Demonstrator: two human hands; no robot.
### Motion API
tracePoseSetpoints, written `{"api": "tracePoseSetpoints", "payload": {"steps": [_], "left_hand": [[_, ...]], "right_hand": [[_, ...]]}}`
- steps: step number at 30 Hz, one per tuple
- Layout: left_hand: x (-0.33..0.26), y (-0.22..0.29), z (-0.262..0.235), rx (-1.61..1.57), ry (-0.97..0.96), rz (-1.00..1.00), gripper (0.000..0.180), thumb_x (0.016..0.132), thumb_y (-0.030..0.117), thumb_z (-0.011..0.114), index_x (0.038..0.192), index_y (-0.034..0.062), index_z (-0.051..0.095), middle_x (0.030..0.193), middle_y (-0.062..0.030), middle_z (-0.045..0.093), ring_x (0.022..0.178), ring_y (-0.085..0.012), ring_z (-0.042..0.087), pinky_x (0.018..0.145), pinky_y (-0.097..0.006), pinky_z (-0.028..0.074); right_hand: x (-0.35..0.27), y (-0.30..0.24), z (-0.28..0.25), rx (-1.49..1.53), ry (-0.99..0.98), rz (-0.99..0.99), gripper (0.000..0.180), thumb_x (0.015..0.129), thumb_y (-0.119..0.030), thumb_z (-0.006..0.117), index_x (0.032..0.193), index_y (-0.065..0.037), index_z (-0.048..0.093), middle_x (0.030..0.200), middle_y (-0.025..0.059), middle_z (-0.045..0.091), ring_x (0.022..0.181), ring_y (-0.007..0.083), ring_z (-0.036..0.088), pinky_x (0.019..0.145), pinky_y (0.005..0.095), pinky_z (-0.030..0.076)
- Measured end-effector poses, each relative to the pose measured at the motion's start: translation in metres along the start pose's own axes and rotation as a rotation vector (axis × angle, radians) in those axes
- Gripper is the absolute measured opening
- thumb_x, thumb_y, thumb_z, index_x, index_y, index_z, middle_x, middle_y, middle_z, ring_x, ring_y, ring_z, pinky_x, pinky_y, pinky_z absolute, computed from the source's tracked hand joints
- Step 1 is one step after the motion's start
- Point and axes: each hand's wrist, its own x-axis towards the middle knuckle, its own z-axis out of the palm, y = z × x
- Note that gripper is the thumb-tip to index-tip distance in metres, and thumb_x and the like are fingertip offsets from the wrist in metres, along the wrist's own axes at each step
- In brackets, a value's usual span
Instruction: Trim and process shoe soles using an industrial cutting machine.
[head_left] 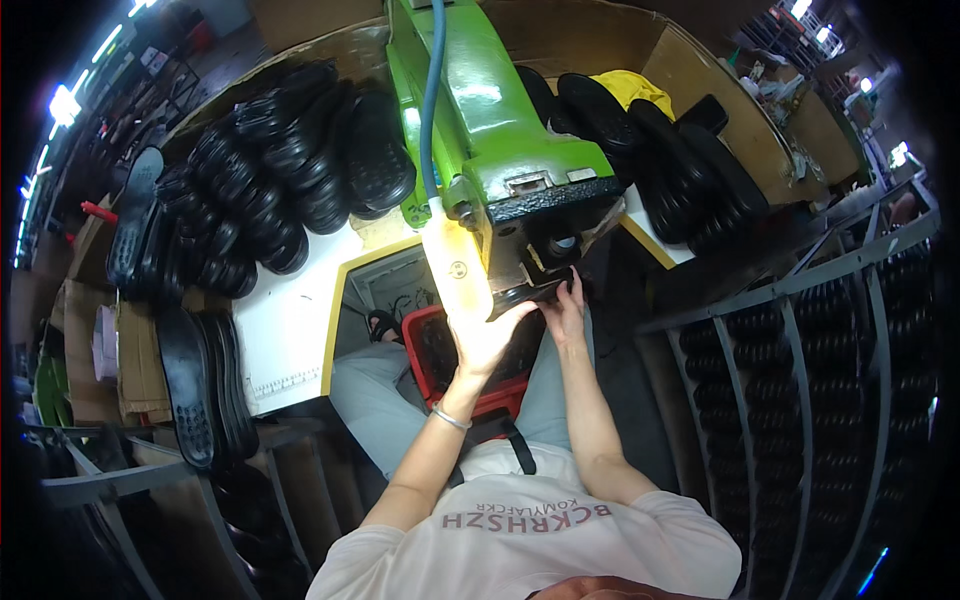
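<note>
Stacks of black shoe soles (270, 180) lie on the white counter (290, 330) at upper left, and more stand on edge at lower left. At frame centre the left hand (487, 335) is spread open, palm up, pressing a black sole (525, 290) against the underside of the green machine (500, 130) (its head looks like a press). To do this well, keep the sole flat and fingertips clear. Just right, the right hand (567, 308) pinches the sole's edge, fingers half curled.
</note>
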Motion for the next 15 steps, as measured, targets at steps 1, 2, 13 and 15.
{"api": "tracePoseSetpoints", "payload": {"steps": [1, 2, 13, 15], "left_hand": [[0.003, 0.003, -0.003, 0.124, -0.046, 0.029, 0.064, 0.059, 0.007, 0.091, 0.11, 0.0012, 0.052, 0.104, -0.0059, 0.054, 0.094, -0.0165, 0.055, 0.085, -0.029, 0.049], [0.006, 0.005, -0.005, 0.247, -0.094, 0.057, 0.069, 0.058, 0.007, 0.092, 0.113, 0.0005, 0.051, 0.108, -0.0066, 0.054, 0.093, -0.0165, 0.054, 0.086, -0.029, 0.048], [0.022, 0.027, -0.052, 0.103, -0.091, 0.137, 0.042, 0.068, 0.009, 0.085, 0.097, 0.0004, 0.056, 0.09, -0.0086, 0.056, 0.076, -0.0165, 0.056, 0.072, -0.028, 0.048], [0.022, 0.028, -0.057, -0.02, -0.135, -0.006, 0.036, 0.068, 0.001, 0.082, 0.09, 0.0007, 0.054, 0.089, -0.0046, 0.054, 0.076, -0.0099, 0.053, 0.071, -0.025, 0.046]], "right_hand": [[0.0, 0.002, 0.002, -0.023, 0.025, -0.024, 0.057, 0.09, -0.012, 0.065, 0.139, -0.022, 0.038, 0.13, 0.0079, 0.048, 0.118, 0.0261, 0.049, 0.094, 0.0519, 0.046], [0.0, 0.002, 0.003, -0.047, 0.05, -0.049, 0.057, 0.09, -0.011, 0.066, 0.139, -0.021, 0.038, 0.129, 0.008, 0.048, 0.118, 0.0257, 0.049, 0.093, 0.0516, 0.046], [-0.026, -0.092, 0.076, -0.671, 0.139, -0.62, 0.067, 0.074, 0.002, 0.079, 0.131, -0.004, 0.044, 0.12, 0.008, 0.052, 0.107, 0.0181, 0.053, 0.091, 0.0289, 0.047], [-0.035, -0.095, 0.09, -0.682, 0.143, -0.63, 0.069, 0.072, 0.003, 0.08, 0.131, -0.005, 0.045, 0.118, 0.0078, 0.053, 0.104, 0.0181, 0.054, 0.09, 0.0281, 0.047]]}}
